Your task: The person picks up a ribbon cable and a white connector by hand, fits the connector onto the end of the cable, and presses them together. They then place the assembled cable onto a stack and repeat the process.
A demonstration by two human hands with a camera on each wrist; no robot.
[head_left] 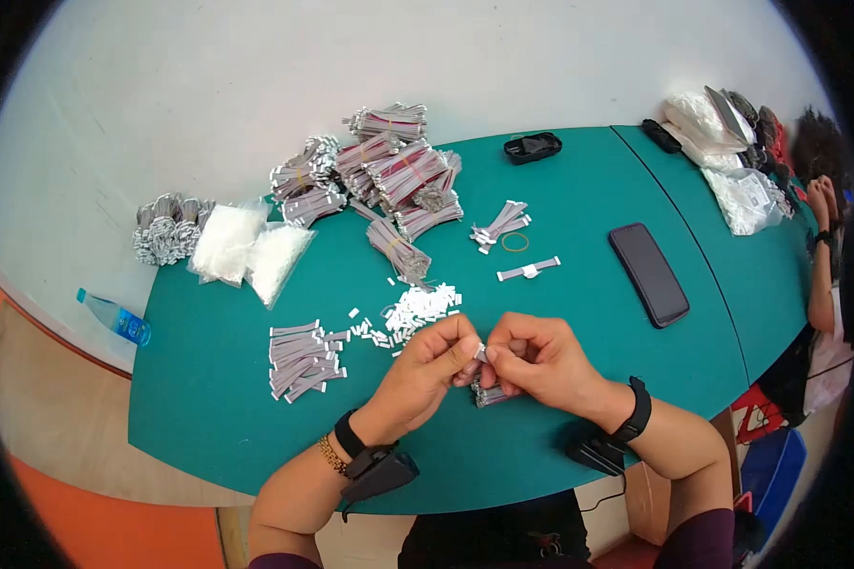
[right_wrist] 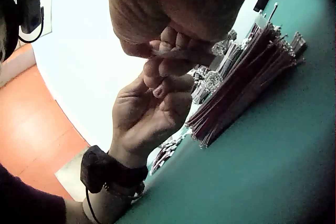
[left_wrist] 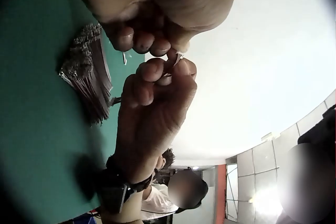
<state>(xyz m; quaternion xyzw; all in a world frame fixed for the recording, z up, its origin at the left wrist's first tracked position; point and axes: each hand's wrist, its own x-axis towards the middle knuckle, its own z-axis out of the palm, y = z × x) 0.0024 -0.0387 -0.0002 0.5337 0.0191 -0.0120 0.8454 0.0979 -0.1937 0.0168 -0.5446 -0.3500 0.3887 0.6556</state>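
Green table (head_left: 446,474), left hand (head_left: 424,379) and right hand (head_left: 555,365) with fingers clamped on small white connector (head_left: 481,353)

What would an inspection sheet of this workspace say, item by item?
Surface: green table, seam toward the right
Job's things: held strip, white end showing; loose white pieces; grey strips, loose and bundled; two filled bags
Clutter: dark phone; bottle at left edge
Hands: left hand and right hand pinch the strip
Cables: thin black lead at left wrist
Surroundings: pale wall; another person, far right
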